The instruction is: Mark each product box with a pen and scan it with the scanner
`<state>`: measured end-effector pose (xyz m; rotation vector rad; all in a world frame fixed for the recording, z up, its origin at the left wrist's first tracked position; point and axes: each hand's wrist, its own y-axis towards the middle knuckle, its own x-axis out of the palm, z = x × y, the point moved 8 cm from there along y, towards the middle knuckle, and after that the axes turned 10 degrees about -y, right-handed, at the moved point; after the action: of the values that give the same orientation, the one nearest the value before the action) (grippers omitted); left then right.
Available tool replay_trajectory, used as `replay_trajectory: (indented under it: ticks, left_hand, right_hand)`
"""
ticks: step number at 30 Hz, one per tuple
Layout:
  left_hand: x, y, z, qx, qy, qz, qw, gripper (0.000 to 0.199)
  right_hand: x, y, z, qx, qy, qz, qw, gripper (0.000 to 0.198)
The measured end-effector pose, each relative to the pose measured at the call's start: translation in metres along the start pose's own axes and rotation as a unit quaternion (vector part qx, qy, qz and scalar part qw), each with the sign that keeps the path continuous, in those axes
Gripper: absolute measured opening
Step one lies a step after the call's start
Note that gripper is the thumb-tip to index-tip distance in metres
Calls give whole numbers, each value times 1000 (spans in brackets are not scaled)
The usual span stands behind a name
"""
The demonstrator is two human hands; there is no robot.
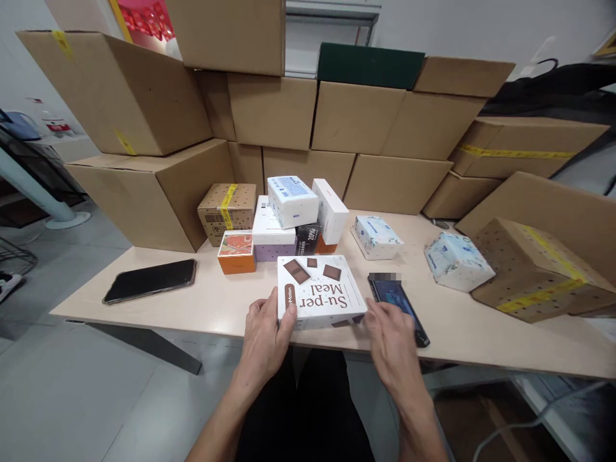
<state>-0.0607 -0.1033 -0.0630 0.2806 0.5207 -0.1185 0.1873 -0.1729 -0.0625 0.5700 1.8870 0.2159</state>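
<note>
A white "Su-per Meal" box [321, 282] with pictures of brown chocolate squares is at the front edge of the table, its lettering upside down to me. My left hand [267, 333] is closed on its left end, the thumb over the top face. At the box's right end is my right hand [392, 333], slightly blurred, with curled fingers pinched at the corner. A dark handheld device [402, 308] with a lit screen lies on the table just behind and beside my right hand.
Behind the box are an orange box [237, 252], a tissue pack [294, 202] on a white and purple box, and an upright white box [330, 210]. Two tissue packs [376, 236] [457, 262] lie rightward. A black phone [150, 281] lies left. Cardboard boxes [308, 173] wall the back.
</note>
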Motion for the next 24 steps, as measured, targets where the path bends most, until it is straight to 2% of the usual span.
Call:
replay_trajectory:
  ticks: [2,5,9,12,13,15,17,19,22,24]
  left_hand:
    - [3,-2,-8,-35,-44,-9,998,47]
    - [3,-8,-15,-56,-126,7,990,51]
    - [-6,-16,-14,-20,-277,51,959,58]
    - [-18,-18,-9,40,-323,88,941,60]
    - [-19,-18,-4,67,-322,82,941,60]
    - [-13,-17,10,133,-308,32,942,60]
    - [-3,-19,26,208,-292,-25,933,60]
    - [8,-21,40,267,-287,-62,918,60]
    - [24,-21,52,297,-286,-96,906,60]
    - [34,-19,54,294,-266,-114,911,61]
  right_hand:
    - [7,5,-16,7,70,-36,997,47]
    - [6,2,-29,31,162,-16,986,40]
    - [-7,-12,-32,54,254,11,966,33]
    - [-14,-15,-19,103,367,-29,924,38]
    - [-15,-14,-13,120,407,-53,904,44]
    - [-16,-12,3,151,466,-101,866,64]
    - [-18,-14,22,181,494,-134,840,88]
    - [-20,-19,38,204,514,-153,819,101]
    - [-35,-27,55,219,531,-118,810,100]
    - [-54,-27,68,236,509,-34,827,97]
